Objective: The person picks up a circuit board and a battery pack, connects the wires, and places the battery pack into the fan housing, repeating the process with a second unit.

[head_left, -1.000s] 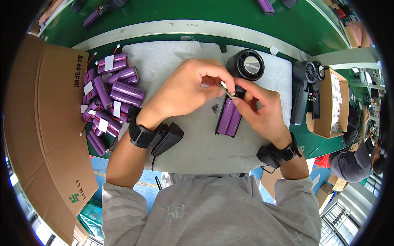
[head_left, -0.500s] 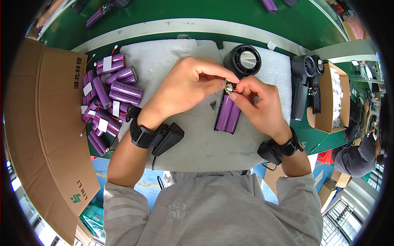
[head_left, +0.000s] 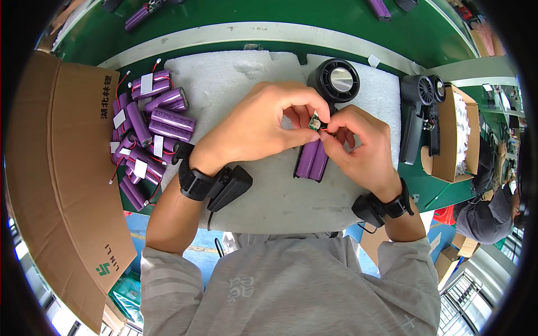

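A handheld fan with a black round head (head_left: 339, 82) lies on the foam mat, its handle toward me. In the handle sits a purple two-cell battery pack (head_left: 311, 162). Over the pack's upper end, a small green circuit board (head_left: 315, 122) is between the thumb and fingers of my left hand (head_left: 269, 120), which is closed around it. Thumb and forefinger of my right hand (head_left: 360, 144) pinch a thin red wire (head_left: 326, 131) right beside the board. The wire's end is hidden by my fingertips.
Several purple battery packs (head_left: 171, 124) with red wires are heaped at the left, by a tall cardboard box (head_left: 61, 185). On the right stand more black fans (head_left: 413, 120) and an open carton (head_left: 445, 134) of white pieces. A pale rail (head_left: 258, 35) runs behind the foam mat (head_left: 246, 196).
My left thumb has moved down and the gap between it and the forefinger has widened around the board. The board is tilted differently. My right hand keeps its pinch close by.
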Tool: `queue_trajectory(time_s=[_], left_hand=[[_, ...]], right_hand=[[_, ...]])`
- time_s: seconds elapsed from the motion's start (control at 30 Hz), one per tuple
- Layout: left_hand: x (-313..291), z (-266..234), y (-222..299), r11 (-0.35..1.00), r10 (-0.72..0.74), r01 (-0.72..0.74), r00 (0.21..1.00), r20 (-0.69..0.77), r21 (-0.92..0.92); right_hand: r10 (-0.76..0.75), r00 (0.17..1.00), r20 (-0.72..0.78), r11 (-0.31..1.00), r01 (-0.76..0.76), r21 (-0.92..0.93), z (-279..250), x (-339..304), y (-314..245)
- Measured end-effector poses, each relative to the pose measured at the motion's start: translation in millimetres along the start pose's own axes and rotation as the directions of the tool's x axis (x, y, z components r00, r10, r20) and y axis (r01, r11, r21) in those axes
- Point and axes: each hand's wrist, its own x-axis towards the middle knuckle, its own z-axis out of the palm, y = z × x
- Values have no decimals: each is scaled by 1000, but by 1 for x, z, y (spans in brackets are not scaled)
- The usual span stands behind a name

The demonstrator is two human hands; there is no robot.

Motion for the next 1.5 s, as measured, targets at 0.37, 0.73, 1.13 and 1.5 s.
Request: queue_trajectory(time_s=[0.37,0.73,1.13,1.5], left_hand=[[0,0,1,999,13,-17,998,-64,-50],[0,3,2,997,6,-12,996,-84,-75],[1,-2,-7,998,22,-24,999,-39,-50],[1,-2,-8,998,34,-37,998,-49,-58]], right_hand=[[77,997,-22,993,-75,86,5,-6,3],[45,997,-64,982,-33,186,10,-10,1],[-137,990,-14,987,138,80,2,-6,2],[-74,986,-150,997,72,-20,3,-1,3]])
